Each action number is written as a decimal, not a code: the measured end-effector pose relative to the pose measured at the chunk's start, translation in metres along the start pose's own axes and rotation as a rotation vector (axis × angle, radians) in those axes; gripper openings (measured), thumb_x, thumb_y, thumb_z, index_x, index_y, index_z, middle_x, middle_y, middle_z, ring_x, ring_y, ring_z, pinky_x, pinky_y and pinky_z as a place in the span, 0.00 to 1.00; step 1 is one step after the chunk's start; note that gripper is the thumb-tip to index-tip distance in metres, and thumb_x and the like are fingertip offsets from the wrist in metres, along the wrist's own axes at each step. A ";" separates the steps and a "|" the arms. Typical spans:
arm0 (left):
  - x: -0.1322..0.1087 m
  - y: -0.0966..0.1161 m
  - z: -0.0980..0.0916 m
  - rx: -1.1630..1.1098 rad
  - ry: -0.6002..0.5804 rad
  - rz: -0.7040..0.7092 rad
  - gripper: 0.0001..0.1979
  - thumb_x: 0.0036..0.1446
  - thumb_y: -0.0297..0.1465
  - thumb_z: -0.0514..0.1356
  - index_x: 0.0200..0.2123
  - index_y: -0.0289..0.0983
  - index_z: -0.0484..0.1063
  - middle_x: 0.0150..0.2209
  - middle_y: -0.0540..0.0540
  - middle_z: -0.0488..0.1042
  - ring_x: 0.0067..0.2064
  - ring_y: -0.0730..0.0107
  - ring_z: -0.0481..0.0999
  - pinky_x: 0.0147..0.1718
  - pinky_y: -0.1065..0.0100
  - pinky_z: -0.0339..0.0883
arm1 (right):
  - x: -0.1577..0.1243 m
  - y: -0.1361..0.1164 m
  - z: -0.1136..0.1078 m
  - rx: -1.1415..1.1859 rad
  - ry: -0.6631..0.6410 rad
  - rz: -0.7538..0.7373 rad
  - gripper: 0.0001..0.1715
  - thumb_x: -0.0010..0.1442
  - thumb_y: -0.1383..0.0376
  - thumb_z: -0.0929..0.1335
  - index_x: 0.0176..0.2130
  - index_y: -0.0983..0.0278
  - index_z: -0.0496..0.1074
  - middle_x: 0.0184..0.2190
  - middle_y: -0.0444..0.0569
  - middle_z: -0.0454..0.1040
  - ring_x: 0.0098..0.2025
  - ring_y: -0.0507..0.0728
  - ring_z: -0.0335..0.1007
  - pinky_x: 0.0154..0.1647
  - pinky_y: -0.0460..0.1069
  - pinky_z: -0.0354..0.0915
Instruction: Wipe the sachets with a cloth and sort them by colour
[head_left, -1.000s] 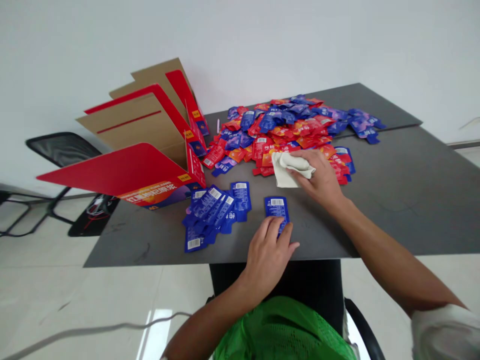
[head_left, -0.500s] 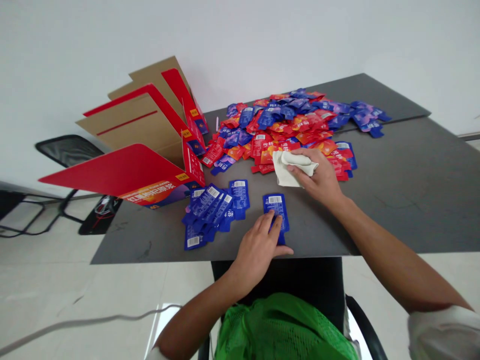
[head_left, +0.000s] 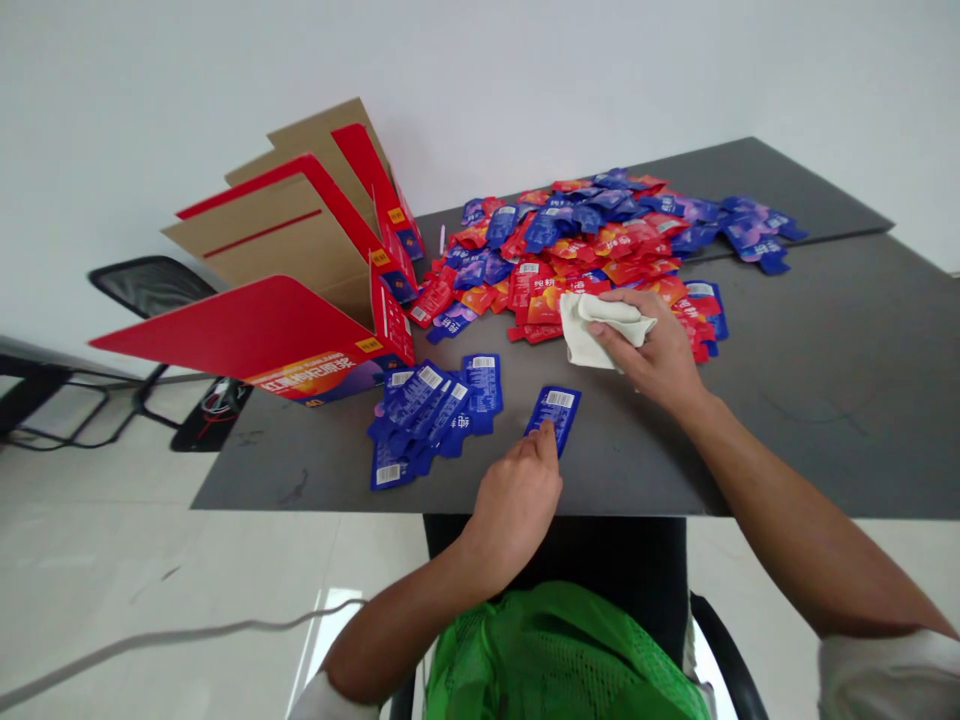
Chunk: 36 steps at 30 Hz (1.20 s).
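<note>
Pinches, with left hand (head_left: 517, 500), lower centre, near end of blue sachet (head_left: 556, 413) tilted on grey table (head_left: 787, 400). Clutches crumpled white cloth (head_left: 596, 328) in right hand (head_left: 654, 352), centre right. Probably light, thin, slippery, floppy: best taken by its sealed edge. Leftward, fanned blue sachets (head_left: 431, 415).

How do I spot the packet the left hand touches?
On the grey table, find the fanned pile of blue packets. Right of it, nearer the front edge than the right hand's cloth, one blue packet lies alone, tilted, barcode up, at the left hand's fingertips.
</note>
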<state>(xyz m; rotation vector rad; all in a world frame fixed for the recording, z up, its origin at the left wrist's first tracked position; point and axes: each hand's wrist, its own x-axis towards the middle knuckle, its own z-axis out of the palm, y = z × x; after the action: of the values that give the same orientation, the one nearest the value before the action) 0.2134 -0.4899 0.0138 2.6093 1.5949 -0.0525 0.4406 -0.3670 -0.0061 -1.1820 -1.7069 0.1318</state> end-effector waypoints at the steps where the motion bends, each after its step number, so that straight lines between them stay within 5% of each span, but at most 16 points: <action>1: -0.001 -0.002 0.004 0.013 0.028 0.004 0.23 0.68 0.21 0.55 0.65 0.28 0.65 0.49 0.35 0.83 0.45 0.60 0.85 0.41 0.65 0.80 | 0.000 0.000 0.000 0.000 -0.002 -0.001 0.24 0.66 0.51 0.71 0.57 0.58 0.73 0.50 0.54 0.78 0.51 0.66 0.76 0.53 0.63 0.72; 10: -0.009 -0.008 0.038 0.122 0.257 0.108 0.16 0.71 0.28 0.57 0.58 0.31 0.70 0.57 0.35 0.78 0.54 0.57 0.79 0.46 0.66 0.79 | -0.001 0.003 -0.001 0.004 -0.001 -0.004 0.26 0.67 0.50 0.70 0.58 0.59 0.72 0.52 0.55 0.77 0.53 0.66 0.75 0.55 0.62 0.70; 16: -0.004 -0.006 0.036 0.120 0.222 0.029 0.36 0.65 0.50 0.62 0.63 0.28 0.68 0.55 0.33 0.77 0.52 0.54 0.78 0.45 0.61 0.80 | -0.001 0.008 0.001 0.016 -0.003 0.022 0.26 0.67 0.49 0.70 0.58 0.59 0.73 0.52 0.55 0.78 0.52 0.66 0.75 0.54 0.62 0.70; 19: 0.001 0.000 0.026 0.110 0.144 -0.021 0.32 0.65 0.46 0.64 0.61 0.26 0.70 0.50 0.34 0.77 0.50 0.53 0.79 0.43 0.61 0.80 | -0.002 0.010 0.001 0.006 -0.007 0.022 0.26 0.66 0.49 0.71 0.58 0.59 0.73 0.51 0.55 0.78 0.51 0.66 0.75 0.53 0.62 0.70; 23: 0.007 0.011 0.006 0.140 -0.030 -0.051 0.15 0.70 0.30 0.60 0.54 0.25 0.74 0.45 0.33 0.78 0.46 0.52 0.81 0.37 0.61 0.81 | -0.001 0.009 0.001 -0.009 -0.028 0.031 0.26 0.66 0.49 0.71 0.58 0.59 0.73 0.51 0.55 0.78 0.51 0.66 0.75 0.53 0.62 0.70; 26: 0.011 0.015 -0.005 0.138 -0.140 -0.046 0.12 0.67 0.18 0.55 0.50 0.25 0.74 0.42 0.33 0.79 0.41 0.54 0.84 0.34 0.62 0.80 | -0.001 0.008 0.000 -0.013 -0.050 0.043 0.27 0.66 0.48 0.70 0.57 0.59 0.74 0.51 0.55 0.78 0.51 0.66 0.76 0.53 0.62 0.71; 31: 0.020 0.003 -0.012 0.057 -0.137 -0.095 0.11 0.68 0.20 0.51 0.49 0.29 0.72 0.38 0.35 0.81 0.38 0.53 0.86 0.34 0.62 0.79 | -0.002 0.010 0.000 0.000 -0.063 0.046 0.26 0.66 0.48 0.70 0.57 0.58 0.74 0.51 0.55 0.78 0.51 0.66 0.76 0.53 0.62 0.71; 36: 0.019 -0.026 -0.002 -0.288 -0.014 -0.191 0.17 0.69 0.24 0.54 0.60 0.33 0.62 0.40 0.39 0.83 0.41 0.56 0.86 0.38 0.64 0.77 | -0.002 0.011 -0.002 0.009 -0.060 0.038 0.26 0.66 0.49 0.71 0.57 0.58 0.73 0.52 0.54 0.78 0.51 0.66 0.76 0.53 0.63 0.72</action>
<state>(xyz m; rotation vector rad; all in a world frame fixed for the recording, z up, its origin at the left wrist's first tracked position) 0.1990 -0.4612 0.0126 2.2344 1.6989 0.1357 0.4492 -0.3635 -0.0126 -1.2153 -1.7346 0.1992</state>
